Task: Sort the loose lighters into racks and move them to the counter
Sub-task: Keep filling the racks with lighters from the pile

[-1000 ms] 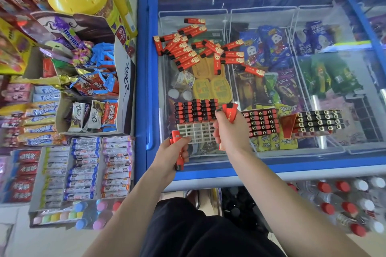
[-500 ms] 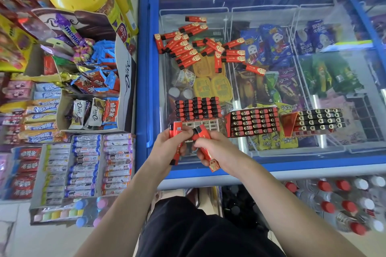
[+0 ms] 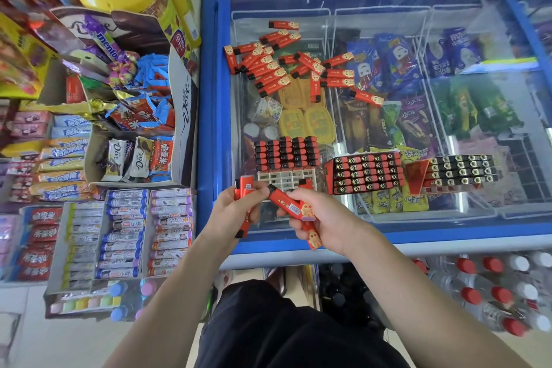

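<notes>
Both forearms reach forward over dark shorts [image 3: 283,331] to the near edge of the freezer lid [image 3: 448,116], the landmark here. The left hand [image 3: 231,212] curls round a small bunch of red lighters [image 3: 244,203] held upright, thumb and forefinger pinching the black tip of another lighter [image 3: 288,203] that slants across to the right hand [image 3: 325,218], whose fingers grasp that one and a second lighter [image 3: 312,236] below it. Just beyond the hands, on the glass, stands a part-filled rack [image 3: 285,164] (pale, gridded plastic, its near cells bare, its far rows packed with black-capped lighters). To its right on the lid sit two full racks [image 3: 366,172] [image 3: 457,169], boxy, showing rows of round metal heads. Farther back on the lid lies a loose heap of lighters [image 3: 280,64], slim red sticks strewn at all angles. The lid is clear sliding glass in a blue frame [image 3: 209,98], with wrapped ices beneath. Left of the freezer stands a cardboard display of sweets [image 3: 119,128]; bottles [image 3: 493,287] stand below its front.
</notes>
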Demonstrator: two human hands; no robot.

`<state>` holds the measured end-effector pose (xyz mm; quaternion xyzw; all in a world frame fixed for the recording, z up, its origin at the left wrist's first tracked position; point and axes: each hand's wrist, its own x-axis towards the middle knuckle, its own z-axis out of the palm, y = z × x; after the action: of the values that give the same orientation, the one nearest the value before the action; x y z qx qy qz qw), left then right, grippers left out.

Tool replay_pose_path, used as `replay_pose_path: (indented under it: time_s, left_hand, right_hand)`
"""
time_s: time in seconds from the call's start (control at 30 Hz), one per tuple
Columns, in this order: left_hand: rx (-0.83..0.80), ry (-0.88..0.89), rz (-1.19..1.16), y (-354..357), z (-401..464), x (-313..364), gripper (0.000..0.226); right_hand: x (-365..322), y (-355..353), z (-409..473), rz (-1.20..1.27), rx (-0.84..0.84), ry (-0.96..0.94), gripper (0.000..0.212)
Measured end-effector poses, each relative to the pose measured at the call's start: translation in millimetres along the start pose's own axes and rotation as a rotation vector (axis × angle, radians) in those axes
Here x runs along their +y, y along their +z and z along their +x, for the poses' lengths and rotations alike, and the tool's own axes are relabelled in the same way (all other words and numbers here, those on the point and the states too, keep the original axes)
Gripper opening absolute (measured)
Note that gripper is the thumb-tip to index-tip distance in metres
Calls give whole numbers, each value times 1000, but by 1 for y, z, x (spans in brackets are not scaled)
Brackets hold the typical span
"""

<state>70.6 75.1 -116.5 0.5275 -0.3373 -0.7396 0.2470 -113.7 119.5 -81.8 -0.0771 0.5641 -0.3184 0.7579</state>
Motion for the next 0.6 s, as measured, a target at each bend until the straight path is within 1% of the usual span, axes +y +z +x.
replay_pose_path:
  time_s: [0.1,0.17,0.27,0.37,0.47,0.5,0.57,0.6]
  left_hand:
    - [25,-7,-6,-1,0,-3,21]
    - [54,-11,-6,0,1,-2,19]
    - [83,-9,22,4,0,-1,24]
    - [93,17,49,8,-1,-1,18]
    - [125,49,112,8,-1,1,18]
    - [138,57,130,7,-1,2,19]
    - [164,81,166,5,-1,4,20]
    - [178,98,188,5,-1,5,19]
  right_hand:
    - [1,1,1,34,-11,31,17]
    - [3,1,3,33,1,18,15]
    - [8,3,8,-11,64,-63,15]
    - [11,6,9,-69,124,-136,16]
    - [12,9,7,-238,147,-187,9]
    - [11,9,6,-337,166,-205,12]
    - [11,8,8,-591,223,-260,27]
    - [11,7,9,-694,258,-302,31]
